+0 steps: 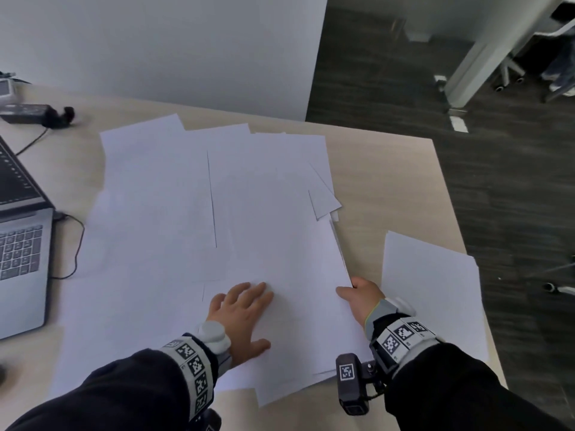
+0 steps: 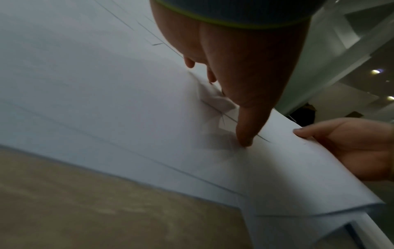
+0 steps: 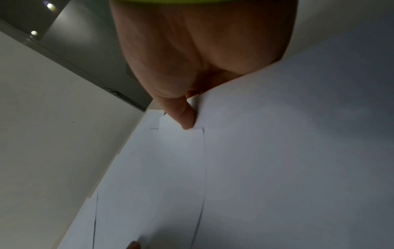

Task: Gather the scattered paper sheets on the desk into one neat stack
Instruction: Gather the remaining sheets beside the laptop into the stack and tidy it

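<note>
Several white paper sheets (image 1: 174,194) lie overlapping across the pale wooden desk (image 1: 389,169). My left hand (image 1: 242,309) lies flat with spread fingers on the nearest sheets, the thumb (image 2: 245,133) pressing down. My right hand (image 1: 357,293) pinches the right edge of a top sheet (image 1: 295,275), thumb on top, the other fingers hidden beneath; that edge is lifted and curls up (image 2: 319,176). In the right wrist view the thumb (image 3: 185,118) presses on the sheet's edge (image 3: 277,134). A separate small pile of sheets (image 1: 435,290) lies at the desk's right edge.
An open laptop (image 1: 21,244) with a plugged black cable (image 1: 77,244) stands at the left. A black power adapter (image 1: 31,113) lies at the far left back. A white partition (image 1: 186,51) backs the desk. The desk's right edge drops to dark floor (image 1: 513,197).
</note>
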Tool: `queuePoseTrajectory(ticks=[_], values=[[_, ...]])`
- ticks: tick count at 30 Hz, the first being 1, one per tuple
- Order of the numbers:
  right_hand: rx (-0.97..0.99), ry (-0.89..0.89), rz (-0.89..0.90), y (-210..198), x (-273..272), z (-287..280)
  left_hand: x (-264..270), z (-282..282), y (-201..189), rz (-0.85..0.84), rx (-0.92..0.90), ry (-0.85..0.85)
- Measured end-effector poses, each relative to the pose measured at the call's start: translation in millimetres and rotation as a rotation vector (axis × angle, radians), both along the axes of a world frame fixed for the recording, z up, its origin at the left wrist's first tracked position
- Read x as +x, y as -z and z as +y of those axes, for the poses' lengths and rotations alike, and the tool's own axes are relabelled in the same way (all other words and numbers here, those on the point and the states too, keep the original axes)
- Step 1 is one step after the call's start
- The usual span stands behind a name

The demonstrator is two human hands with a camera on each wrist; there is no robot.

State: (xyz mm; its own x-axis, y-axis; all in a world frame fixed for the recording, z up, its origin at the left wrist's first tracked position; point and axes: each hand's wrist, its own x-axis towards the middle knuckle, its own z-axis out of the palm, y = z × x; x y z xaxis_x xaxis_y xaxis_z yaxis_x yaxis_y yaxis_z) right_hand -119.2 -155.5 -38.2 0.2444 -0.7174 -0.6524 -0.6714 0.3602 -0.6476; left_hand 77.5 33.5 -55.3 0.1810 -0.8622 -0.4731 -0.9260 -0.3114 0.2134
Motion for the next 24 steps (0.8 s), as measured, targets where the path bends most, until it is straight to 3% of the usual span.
queuePoseTrajectory(ticks=[3,7,10,16,24], values=[[0.019,0.067,0.009,4.9,1.9,-0.7,3.5,7.7,-1.9,0.031,0.024,0.132],[0.015,0.129,-0.027,11.9,4.4,1.2,8.9,14.3,2.7,0.122,-0.112,0.218],[0.026,0.155,-0.081,11.6,5.7,3.4,12.3,5.5,-1.7,0.204,-0.166,0.153],[0.003,0.215,-0.075,13.8,5.2,5.3,21.5,-16.8,4.0,0.015,-0.022,-0.103],[0.056,0.217,-0.132,19.2,-1.1,3.6,9.7,-9.6,7.4,0.03,0.026,0.151]])
